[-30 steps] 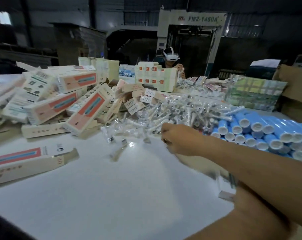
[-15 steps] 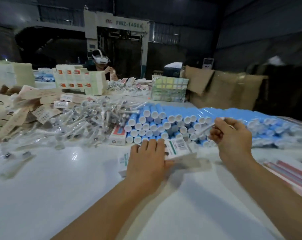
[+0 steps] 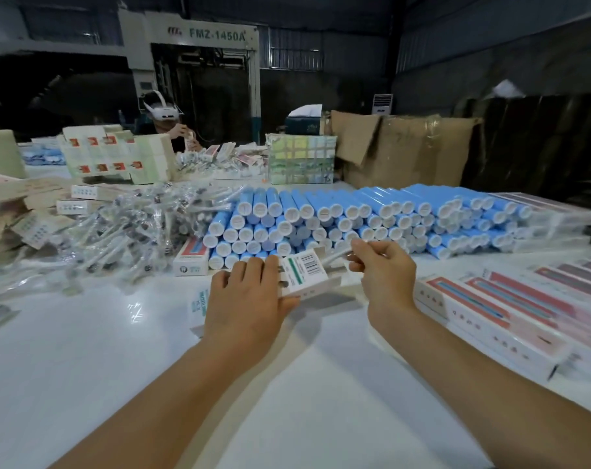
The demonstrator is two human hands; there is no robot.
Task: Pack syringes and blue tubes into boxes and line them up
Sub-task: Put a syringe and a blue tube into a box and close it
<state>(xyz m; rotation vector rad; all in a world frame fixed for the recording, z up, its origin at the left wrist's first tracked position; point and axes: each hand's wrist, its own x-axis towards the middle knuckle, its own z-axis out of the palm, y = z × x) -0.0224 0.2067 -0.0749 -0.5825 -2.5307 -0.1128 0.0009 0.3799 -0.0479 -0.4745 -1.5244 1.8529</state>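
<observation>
a box was held steady on the worktop by the left hand; a syringe was pinched in the right hand, probably to be slid into the open end next.

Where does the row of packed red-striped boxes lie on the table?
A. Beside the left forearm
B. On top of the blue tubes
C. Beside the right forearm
C: the packed boxes lie side by side at the table's right edge, beside the right forearm.

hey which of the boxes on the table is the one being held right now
The white box with the barcode label, gripped by the left hand in front of the blue tubes. The packed boxes at right lie untouched in a row.
</observation>
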